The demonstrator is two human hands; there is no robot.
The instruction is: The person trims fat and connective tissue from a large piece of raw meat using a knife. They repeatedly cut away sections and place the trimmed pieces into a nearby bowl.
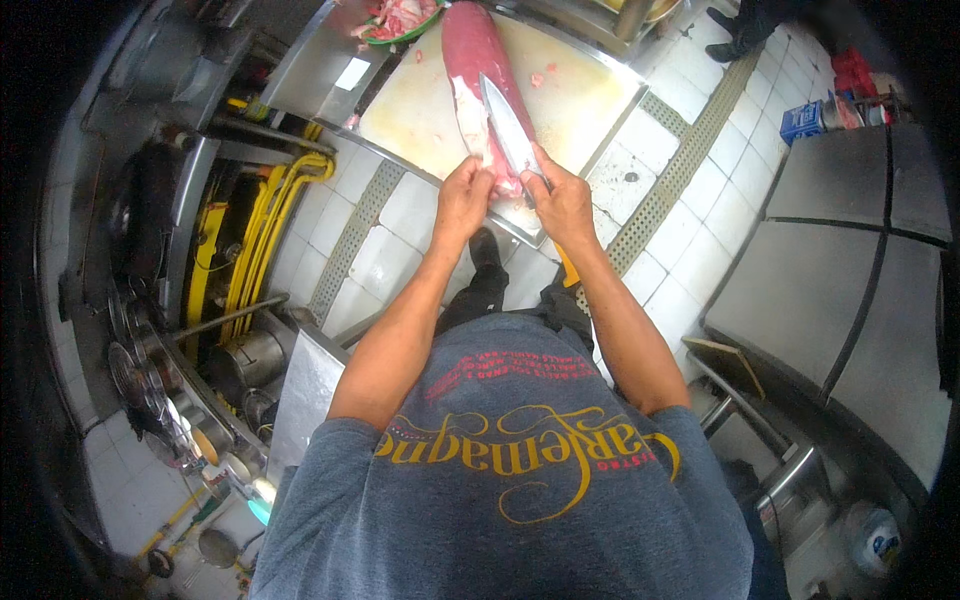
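A long piece of raw red meat (pixel 480 52) lies lengthwise on a large, pale cutting board (pixel 397 112), a whitish strip of fat or membrane (pixel 469 112) along its left side. My right hand (pixel 562 199) grips a kitchen knife (pixel 510 124) near its handle; the blade lies over the meat, its tip pointing away from me. With its fingers pinched together, my left hand (pixel 465 196) holds the near end of the whitish strip. Just how the blade edge meets the meat is hard to tell. Small scraps of trimming (pixel 537 79) lie about the board.
A green-rimmed container (pixel 420 28) of meat trimmings stands at the board's far left. Metal counter edging surrounds the board. Yellow pipes (pixel 281 202) run at left, with pots (pixel 255 356) nearby. Steel cabinets (pixel 802 285) stand at right. Another person's dark shoes (pixel 726 51) are at the upper right.
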